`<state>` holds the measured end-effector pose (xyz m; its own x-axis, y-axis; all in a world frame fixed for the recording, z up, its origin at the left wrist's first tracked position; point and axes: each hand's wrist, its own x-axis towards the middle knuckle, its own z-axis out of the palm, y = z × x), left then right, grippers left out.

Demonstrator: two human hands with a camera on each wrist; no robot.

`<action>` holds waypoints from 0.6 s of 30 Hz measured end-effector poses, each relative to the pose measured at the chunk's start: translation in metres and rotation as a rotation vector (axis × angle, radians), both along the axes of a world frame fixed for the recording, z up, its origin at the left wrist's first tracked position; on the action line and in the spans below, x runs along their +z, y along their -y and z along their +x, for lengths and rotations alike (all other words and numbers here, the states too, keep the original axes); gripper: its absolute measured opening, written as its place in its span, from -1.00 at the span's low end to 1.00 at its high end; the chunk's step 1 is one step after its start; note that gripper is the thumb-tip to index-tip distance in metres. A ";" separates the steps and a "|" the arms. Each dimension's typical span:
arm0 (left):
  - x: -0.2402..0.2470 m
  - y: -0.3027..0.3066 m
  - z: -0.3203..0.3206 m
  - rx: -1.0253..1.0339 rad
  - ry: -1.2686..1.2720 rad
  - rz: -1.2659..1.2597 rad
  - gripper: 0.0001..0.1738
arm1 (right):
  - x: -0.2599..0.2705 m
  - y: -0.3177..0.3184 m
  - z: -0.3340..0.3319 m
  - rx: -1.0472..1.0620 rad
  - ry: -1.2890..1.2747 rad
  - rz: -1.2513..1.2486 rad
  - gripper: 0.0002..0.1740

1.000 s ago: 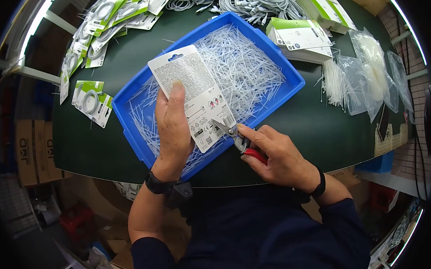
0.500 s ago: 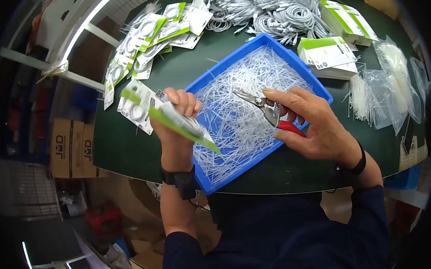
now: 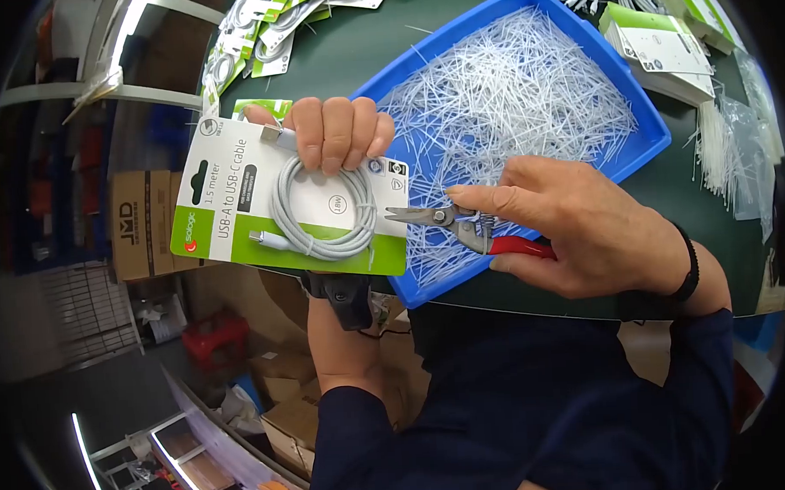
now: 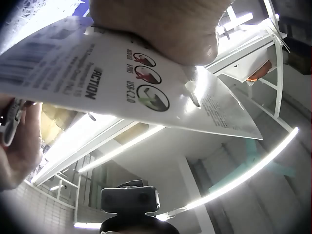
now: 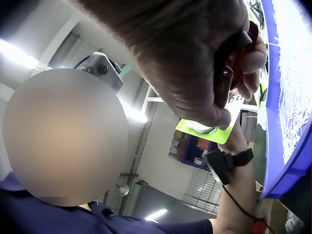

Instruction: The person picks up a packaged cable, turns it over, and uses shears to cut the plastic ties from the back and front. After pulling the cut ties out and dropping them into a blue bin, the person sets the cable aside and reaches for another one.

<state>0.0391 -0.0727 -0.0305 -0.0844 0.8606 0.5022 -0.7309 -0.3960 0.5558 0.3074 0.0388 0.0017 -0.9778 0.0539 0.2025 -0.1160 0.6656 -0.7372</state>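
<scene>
My left hand [image 3: 339, 133] grips the top edge of a green and white card [image 3: 223, 182] printed "USB-A to USB-C cable", its fingers folded over the front. A coiled grey cable [image 3: 283, 206] is fastened to that front. The card's printed back [image 4: 117, 87] fills much of the left wrist view. In my right hand [image 3: 584, 228] are cutting pliers [image 3: 472, 230] with red handles. Their pointed blades are parted, tips right at the card's right edge. Both hands are over the near left part of a blue tray [image 3: 655, 133] or beside it.
Cut-looking white plastic strips [image 3: 526, 90] fill the tray. More carded cables [image 3: 295, 13] are heaped at the back left. On the right are a stack of cards [image 3: 664, 49], a bundle of white cable ties [image 3: 712, 143] and clear bags [image 3: 749, 181]. A carton [image 3: 142, 225] stands below left.
My left hand has turned the card over from its printed back to its cable side and moved it left of the tray. The pliers stay in my right hand. The head view has swung.
</scene>
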 end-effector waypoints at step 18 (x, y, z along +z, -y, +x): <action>0.013 0.001 -0.011 0.125 -0.498 0.075 -0.12 | 0.002 -0.002 0.007 0.041 0.095 0.100 -0.22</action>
<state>0.0279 -0.0741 -0.0174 0.0804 0.8194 0.5675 -0.3294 -0.5155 0.7910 0.3143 0.0411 0.0034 -0.9938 -0.0021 0.1113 -0.0772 0.7327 -0.6762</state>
